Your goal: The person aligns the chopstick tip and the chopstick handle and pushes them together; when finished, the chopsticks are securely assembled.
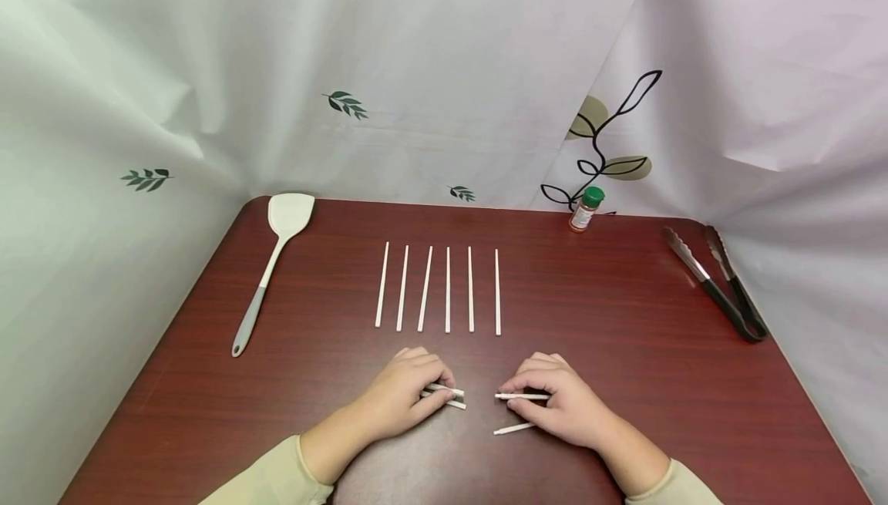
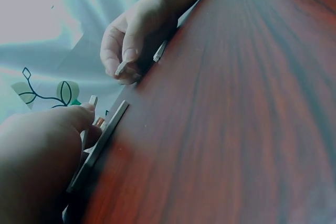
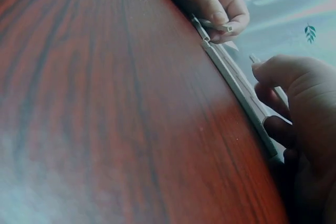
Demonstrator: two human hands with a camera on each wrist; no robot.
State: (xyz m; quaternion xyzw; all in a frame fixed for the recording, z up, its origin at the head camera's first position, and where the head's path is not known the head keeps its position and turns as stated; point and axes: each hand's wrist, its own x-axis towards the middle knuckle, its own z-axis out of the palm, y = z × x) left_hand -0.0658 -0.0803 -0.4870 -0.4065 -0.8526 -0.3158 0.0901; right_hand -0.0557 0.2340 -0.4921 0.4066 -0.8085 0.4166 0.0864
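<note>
In the head view my left hand (image 1: pixel 402 391) pinches a white chopstick (image 1: pixel 452 392) between thumb and forefinger, just above the table. A second chopstick (image 1: pixel 455 405) lies beneath that hand, partly covered by it. Across a small gap, my right hand (image 1: pixel 563 405) pinches another white chopstick (image 1: pixel 519 396), its narrow end pointing left. Below the right thumb another chopstick (image 1: pixel 513 429) rests on the table, its far part hidden by the hand. Beyond both hands several white chopsticks (image 1: pixel 447 289) lie side by side in a row, apart from each other.
A white spatula (image 1: pixel 290 216) with a grey handle lies on the dark red table (image 1: pixel 590 297) at the left. Black-handled tongs (image 1: pixel 724 301) lie spread at the right edge. A green-capped spice jar (image 1: pixel 584 210) stands at the back. Pale curtains (image 1: pixel 444 50) border the table.
</note>
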